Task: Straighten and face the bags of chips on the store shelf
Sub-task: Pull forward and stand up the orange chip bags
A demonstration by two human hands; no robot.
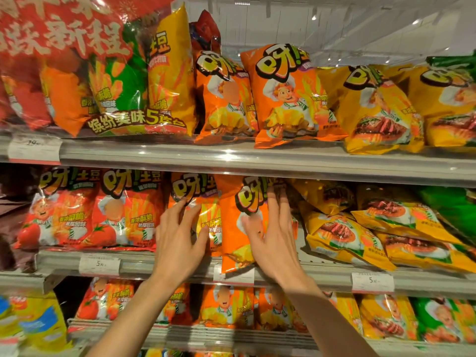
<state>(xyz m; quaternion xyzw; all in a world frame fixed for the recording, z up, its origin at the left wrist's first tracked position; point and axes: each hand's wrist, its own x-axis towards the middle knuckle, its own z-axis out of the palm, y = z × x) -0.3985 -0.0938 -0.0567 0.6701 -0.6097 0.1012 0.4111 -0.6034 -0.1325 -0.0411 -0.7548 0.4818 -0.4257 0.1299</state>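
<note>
Step in hand: squaring up the two orange bags at the middle of the middle shelf (pixel 180 264), as I judge it.
Tilted orange bag (pixel 235 228): leans to the left, its bottom corner hanging over the shelf lip above a price tag (pixel 234 276).
Neighbouring orange bag (pixel 198 202): just to its left, roughly upright, partly hidden by fingers.
Right hand (pixel 271 240): grip open, fingers straight and flat against the tilted bag's right side, thumb on its front.
Left hand (pixel 177 235): grip open, fingers spread, tips touching the neighbouring bag's front.
How to do it well: press lightly with flat fingers, rotate the leaning bag upright, seat its bottom behind the lip, logo facing out; avoid crushing the chips.
Still untidy: yellow bags (pixel 342 238) to the right lie slumped and overlapping.
</note>
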